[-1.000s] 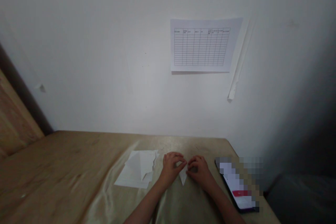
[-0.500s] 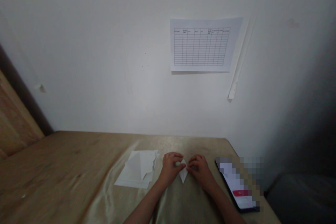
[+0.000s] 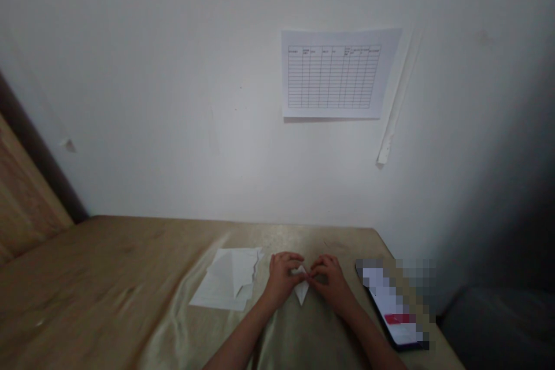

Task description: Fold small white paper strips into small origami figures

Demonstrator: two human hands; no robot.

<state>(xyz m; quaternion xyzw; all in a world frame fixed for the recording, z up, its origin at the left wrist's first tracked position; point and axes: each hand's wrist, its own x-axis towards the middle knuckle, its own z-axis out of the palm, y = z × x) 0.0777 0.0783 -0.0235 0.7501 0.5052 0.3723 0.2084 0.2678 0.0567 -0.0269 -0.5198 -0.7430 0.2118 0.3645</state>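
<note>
Between my hands is a small folded piece of white paper [image 3: 302, 293], shaped like a kite with its narrow point toward me. My left hand [image 3: 284, 276] is closed on its left side, the thumb lying across the paper and the fingers curled at the upper edge. From the other side, my right hand [image 3: 328, 278] pinches the paper's right corner between thumb and fingers. The two thumbs nearly meet over it. My fingers hide part of the upper half.
Left of my hands lie several white paper sheets [image 3: 221, 286], some torn at the edge, on the gold cloth-covered table [image 3: 108, 300]. A phone [image 3: 392, 306] with a lit, partly blurred screen is at the right. A printed table sheet [image 3: 333, 78] hangs on the wall behind.
My right hand has shifted slightly left, its fingertips now closer to my left thumb. The folded paper's lower tip sits a little nearer to me.
</note>
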